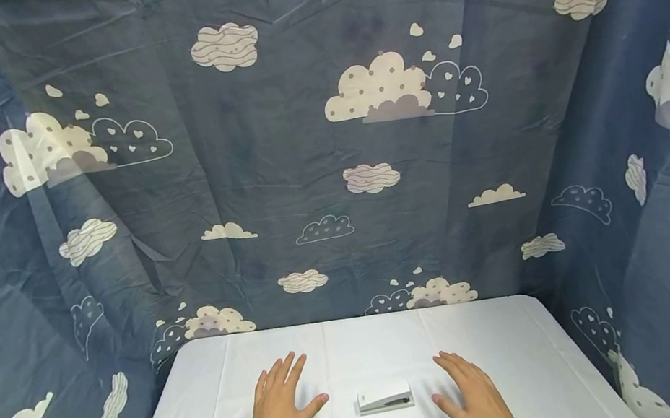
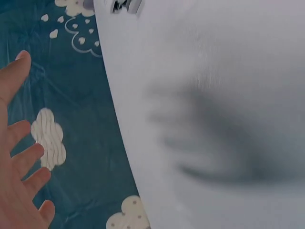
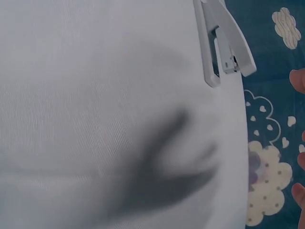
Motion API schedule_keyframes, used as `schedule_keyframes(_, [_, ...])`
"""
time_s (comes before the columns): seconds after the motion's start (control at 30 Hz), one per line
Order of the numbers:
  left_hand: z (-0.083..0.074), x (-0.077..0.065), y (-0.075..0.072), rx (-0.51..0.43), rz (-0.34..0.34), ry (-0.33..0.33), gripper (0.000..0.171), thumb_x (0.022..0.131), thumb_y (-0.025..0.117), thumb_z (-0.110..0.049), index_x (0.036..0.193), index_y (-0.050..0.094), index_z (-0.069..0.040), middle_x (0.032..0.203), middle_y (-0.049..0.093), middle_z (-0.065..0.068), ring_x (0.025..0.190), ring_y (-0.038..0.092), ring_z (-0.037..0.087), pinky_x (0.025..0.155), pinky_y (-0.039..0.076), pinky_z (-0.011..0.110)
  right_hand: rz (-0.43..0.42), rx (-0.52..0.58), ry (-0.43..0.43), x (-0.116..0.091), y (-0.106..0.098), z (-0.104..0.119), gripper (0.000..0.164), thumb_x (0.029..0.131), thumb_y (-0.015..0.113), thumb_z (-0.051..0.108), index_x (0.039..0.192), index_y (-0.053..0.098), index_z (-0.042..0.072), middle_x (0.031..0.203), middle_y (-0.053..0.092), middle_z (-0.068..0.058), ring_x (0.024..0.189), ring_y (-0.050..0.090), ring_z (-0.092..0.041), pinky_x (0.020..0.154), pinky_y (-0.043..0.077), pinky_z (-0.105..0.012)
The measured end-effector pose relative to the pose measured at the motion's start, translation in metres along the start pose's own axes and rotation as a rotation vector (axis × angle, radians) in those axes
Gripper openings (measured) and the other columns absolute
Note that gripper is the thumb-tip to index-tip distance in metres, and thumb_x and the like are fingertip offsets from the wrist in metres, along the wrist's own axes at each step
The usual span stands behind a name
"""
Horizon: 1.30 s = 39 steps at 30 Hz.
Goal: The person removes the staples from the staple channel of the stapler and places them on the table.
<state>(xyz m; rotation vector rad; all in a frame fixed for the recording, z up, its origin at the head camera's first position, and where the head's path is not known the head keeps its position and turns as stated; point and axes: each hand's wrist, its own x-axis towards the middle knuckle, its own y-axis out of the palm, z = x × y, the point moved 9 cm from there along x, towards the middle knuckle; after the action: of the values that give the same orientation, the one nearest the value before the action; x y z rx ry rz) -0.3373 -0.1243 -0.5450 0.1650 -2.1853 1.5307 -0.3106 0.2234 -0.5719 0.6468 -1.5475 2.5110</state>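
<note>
A white stapler (image 1: 385, 398) lies on the white table between the two hands, touched by neither. In the right wrist view the stapler (image 3: 228, 40) shows its raised top arm above a flat base. Only a small end of the stapler (image 2: 127, 5) enters the left wrist view at the top. To its left my left hand (image 1: 281, 411) hovers with fingers spread and thumb toward the stapler. On the other side my right hand (image 1: 478, 398) is held over the table, fingers extended, with nothing in it. Just a few fingertips (image 3: 298, 81) appear in the right wrist view.
A white cloth-covered table (image 1: 370, 349) with rounded far corners carries the stapler. Dark blue curtains (image 1: 275, 160) with cloud prints hang behind it and on both sides. Soft shadows of the hands fall on the tabletop.
</note>
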Motion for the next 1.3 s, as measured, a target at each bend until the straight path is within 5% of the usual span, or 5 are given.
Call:
schedule_keyframes(0.4, [-0.033, 0.008, 0.05, -0.085, 0.139, 0.075, 0.076, 0.08, 0.064, -0.066, 0.14, 0.05, -0.021, 0.145, 0.051, 0.006, 0.133, 0.048, 0.03, 0.113, 0.031, 0.056, 0.115, 0.037, 0.123, 0.007, 0.04, 0.004, 0.065, 0.082, 0.074, 0.039, 0.139, 0.05, 0.017, 0.142, 0.054, -0.006, 0.134, 0.047, -0.031, 0.108, 0.035, -0.059])
schedule_keyframes(0.67, [-0.064, 0.013, 0.066, -0.168, 0.131, 0.137, 0.072, 0.078, 0.071, -0.058, 0.136, 0.055, -0.019, 0.14, 0.056, 0.006, 0.13, 0.051, 0.028, 0.11, 0.034, 0.056, 0.168, 0.094, 0.177, 0.009, 0.058, 0.002, 0.064, 0.082, 0.073, 0.035, 0.138, 0.049, 0.018, 0.141, 0.054, -0.006, 0.132, 0.048, -0.031, 0.106, 0.037, -0.059])
schedule_keyframes(1.0, [-0.084, 0.016, 0.115, -0.285, 0.281, 0.04, 0.067, 0.075, 0.077, -0.051, 0.132, 0.057, -0.024, 0.14, 0.057, -0.001, 0.131, 0.05, 0.024, 0.104, 0.036, 0.057, 0.265, 0.185, 0.284, 0.0, 0.09, -0.004, 0.071, 0.078, 0.075, 0.036, 0.139, 0.047, 0.013, 0.142, 0.052, -0.013, 0.132, 0.047, -0.038, 0.106, 0.037, -0.061])
schedule_keyframes(1.3, [-0.091, 0.013, 0.127, -0.302, 0.291, 0.04, 0.063, 0.074, 0.078, -0.05, 0.128, 0.061, -0.023, 0.135, 0.061, -0.001, 0.126, 0.054, 0.023, 0.107, 0.037, 0.054, 0.237, 0.176, 0.284, -0.002, 0.102, -0.007, 0.068, 0.078, 0.075, 0.039, 0.136, 0.05, 0.014, 0.139, 0.055, -0.01, 0.13, 0.05, -0.035, 0.106, 0.036, -0.062])
